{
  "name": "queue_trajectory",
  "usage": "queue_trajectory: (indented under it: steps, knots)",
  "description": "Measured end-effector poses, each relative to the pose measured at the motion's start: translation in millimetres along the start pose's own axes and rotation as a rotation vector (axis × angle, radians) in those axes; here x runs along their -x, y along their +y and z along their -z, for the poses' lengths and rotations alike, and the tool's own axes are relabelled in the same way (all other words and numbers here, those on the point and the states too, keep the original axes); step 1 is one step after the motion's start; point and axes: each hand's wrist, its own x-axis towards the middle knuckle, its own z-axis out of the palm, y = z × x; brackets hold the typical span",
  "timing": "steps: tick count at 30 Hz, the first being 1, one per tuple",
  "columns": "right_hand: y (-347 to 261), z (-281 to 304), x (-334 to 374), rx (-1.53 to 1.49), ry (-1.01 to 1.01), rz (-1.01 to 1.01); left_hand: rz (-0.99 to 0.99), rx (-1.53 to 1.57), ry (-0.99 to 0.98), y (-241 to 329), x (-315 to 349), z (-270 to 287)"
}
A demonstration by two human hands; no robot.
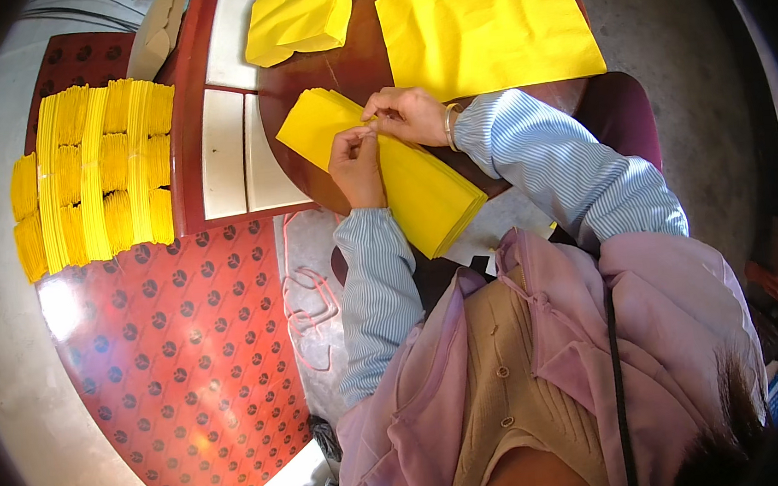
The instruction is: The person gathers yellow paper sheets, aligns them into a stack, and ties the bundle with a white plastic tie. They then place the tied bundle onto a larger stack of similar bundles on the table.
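A thick bundle of folded yellow sheets (431,193) lies slantwise in front of me, its near end reaching past the table's edge. My left hand (357,164) is over the bundle's left side, thumb and fingers pinched together. Close against it, my right hand (407,114) is also closed in a pinch above the bundle's upper part. The fingertips of both hands meet there. Whatever they pinch is too small to make out.
A wide yellow sheet (488,26) and a yellow folded stack (300,15) lie farther back on the dark red table (337,72). Tied yellow bundles (96,176) are piled at left, above a red patterned sheet (204,352). Pink cord (309,296) lies on the floor.
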Motion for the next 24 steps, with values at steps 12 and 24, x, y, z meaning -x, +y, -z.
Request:
queue_trajectory:
  steps: [12,24]
  knots:
    - [10,-1,-2,0.048,-0.183,-0.131,0.030,0.033,-0.007,-3,-5,1]
    - [10,-1,-25,0.134,-0.301,-0.085,-0.116,-0.283,-0.008,-11,-1,4]
